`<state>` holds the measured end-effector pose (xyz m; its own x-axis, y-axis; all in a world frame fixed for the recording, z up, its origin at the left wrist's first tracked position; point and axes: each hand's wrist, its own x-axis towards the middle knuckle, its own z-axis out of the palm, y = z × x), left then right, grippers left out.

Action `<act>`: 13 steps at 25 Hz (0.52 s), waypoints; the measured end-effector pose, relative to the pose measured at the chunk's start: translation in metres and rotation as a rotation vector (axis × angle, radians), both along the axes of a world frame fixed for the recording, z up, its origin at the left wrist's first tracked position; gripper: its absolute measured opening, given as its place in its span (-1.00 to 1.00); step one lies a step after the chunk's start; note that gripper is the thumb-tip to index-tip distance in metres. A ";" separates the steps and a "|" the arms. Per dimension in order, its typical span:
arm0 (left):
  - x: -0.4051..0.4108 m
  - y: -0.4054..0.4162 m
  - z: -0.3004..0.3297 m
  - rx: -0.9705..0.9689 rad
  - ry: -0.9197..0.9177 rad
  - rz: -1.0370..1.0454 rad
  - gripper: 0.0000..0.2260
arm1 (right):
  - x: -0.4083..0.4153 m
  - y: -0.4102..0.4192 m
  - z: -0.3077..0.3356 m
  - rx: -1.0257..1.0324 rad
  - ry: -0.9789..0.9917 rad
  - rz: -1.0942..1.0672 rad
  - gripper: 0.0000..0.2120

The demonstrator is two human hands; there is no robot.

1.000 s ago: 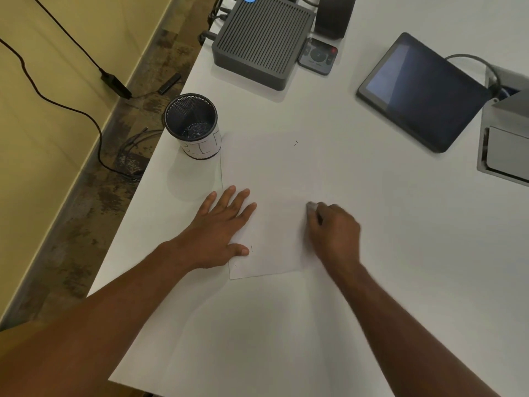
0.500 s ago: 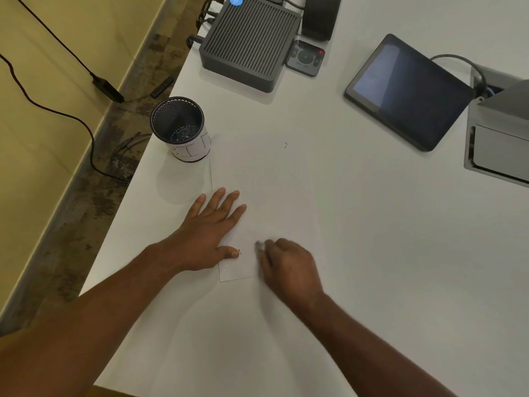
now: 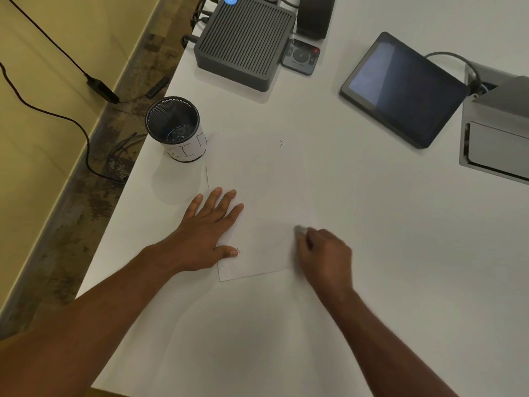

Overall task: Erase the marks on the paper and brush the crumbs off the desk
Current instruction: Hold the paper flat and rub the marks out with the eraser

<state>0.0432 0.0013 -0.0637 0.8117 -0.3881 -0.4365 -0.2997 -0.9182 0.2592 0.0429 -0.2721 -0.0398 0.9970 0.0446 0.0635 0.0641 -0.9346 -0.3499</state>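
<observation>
A white sheet of paper [image 3: 257,179] lies on the white desk [image 3: 372,224]. My left hand [image 3: 210,224] rests flat on the sheet's left edge, fingers spread. My right hand [image 3: 325,256] pinches a small grey eraser [image 3: 300,230] and holds it against the paper near its right edge. A small dark mark [image 3: 238,251] sits beside my left thumb. Another tiny mark [image 3: 281,143] lies near the sheet's far end.
A black mesh pen cup [image 3: 176,127] stands at the paper's far left corner, close to the desk's left edge. Farther back are a dark ribbed box [image 3: 243,41], a small remote [image 3: 300,56] and a tablet [image 3: 403,87]. A grey cable box [image 3: 498,133] sits at the right.
My right hand with the eraser swept left across the paper toward my left thumb, then back right to the sheet's right edge. My left hand stayed pressed on the paper.
</observation>
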 end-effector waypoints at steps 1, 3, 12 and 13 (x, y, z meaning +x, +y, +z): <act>0.000 -0.001 -0.001 -0.008 -0.003 0.001 -0.17 | 0.003 -0.005 0.003 -0.010 -0.028 -0.046 -0.68; 0.000 -0.001 -0.001 -0.026 -0.006 0.009 -0.17 | -0.013 0.013 0.004 0.028 0.031 0.028 -0.70; 0.000 0.000 0.002 -0.032 -0.007 0.003 -0.18 | -0.017 0.009 0.003 0.050 0.020 0.012 -0.67; 0.000 0.000 0.004 -0.036 -0.006 0.003 -0.18 | -0.032 0.029 0.000 0.062 0.039 0.124 -0.69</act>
